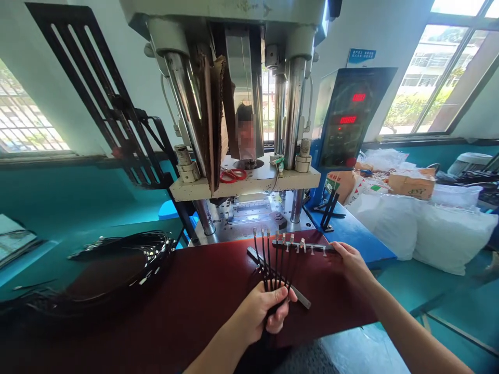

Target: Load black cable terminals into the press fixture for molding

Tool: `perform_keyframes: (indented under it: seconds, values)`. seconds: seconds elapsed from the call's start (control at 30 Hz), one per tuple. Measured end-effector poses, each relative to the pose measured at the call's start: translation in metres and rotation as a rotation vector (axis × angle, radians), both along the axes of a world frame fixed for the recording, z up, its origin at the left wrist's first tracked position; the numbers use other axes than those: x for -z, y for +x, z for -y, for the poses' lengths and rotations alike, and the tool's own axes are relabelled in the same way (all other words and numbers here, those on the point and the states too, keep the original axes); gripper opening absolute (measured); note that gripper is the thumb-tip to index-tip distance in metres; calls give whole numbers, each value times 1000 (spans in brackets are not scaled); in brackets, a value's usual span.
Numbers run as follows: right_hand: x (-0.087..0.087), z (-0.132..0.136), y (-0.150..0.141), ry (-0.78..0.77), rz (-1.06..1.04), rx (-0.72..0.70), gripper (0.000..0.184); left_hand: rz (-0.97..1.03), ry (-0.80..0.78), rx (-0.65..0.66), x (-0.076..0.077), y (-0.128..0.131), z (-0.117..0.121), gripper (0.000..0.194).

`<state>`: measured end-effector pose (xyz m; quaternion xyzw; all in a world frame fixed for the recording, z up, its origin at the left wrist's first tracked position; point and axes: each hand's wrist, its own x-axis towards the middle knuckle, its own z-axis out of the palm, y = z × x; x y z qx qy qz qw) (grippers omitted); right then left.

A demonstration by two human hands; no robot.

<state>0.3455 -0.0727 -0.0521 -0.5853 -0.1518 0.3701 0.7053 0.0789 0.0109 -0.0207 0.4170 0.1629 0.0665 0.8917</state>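
My left hand (262, 310) grips a bundle of several thin black cables (273, 259), fanned upward with metal tips at their ends. My right hand (351, 259) holds the right end of a narrow metal strip (302, 245) that the cable tips reach. A second metal bar (300, 297) lies diagonally on the dark red mat (187, 296) under the cables. Both hands are just in front of the press machine (241, 130).
A large coil of black cables (117, 265) lies on the mat at left. Red scissors (233, 175) rest on the press platen. A control box (349, 119) with red digits stands at right, with white bags (429, 228) and cardboard boxes beyond it. A person stands behind the machine.
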Motion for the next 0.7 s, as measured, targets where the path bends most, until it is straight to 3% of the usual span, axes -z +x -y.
perform_keyframes:
  seconds: [0.1, 0.2, 0.3, 0.4, 0.47, 0.53, 0.57, 0.63, 0.7]
  values:
    - [10, 14, 11, -88, 176, -215, 37, 7, 9, -45, -1, -3, -2, 25]
    - [14, 19, 24, -263, 762, -360, 24, 11, 20, -102, -3, -8, -4, 24]
    - [11, 18, 23, -440, 1342, -357, 18, 11, 32, -177, -6, -17, -4, 24]
    - [3, 13, -4, -526, 1580, -301, 30, 4, 20, -331, -20, -35, -3, 25]
    - [1, 10, -33, -440, 1586, -495, 37, 9, 22, -475, -42, -56, -6, 25]
    - [6, 8, -57, -361, 1550, -761, 43, 37, 83, -626, -77, -84, -11, 22]
    - [11, 7, -65, -343, 1544, -826, 46, 48, 125, -714, -99, -100, -16, 19]
    - [26, 3, -68, -317, 1560, -844, 49, 111, 270, -928, -147, -134, -30, 12]
    - [41, -2, -58, -281, 1568, -789, 47, 197, 449, -1190, -197, -166, -50, 22]
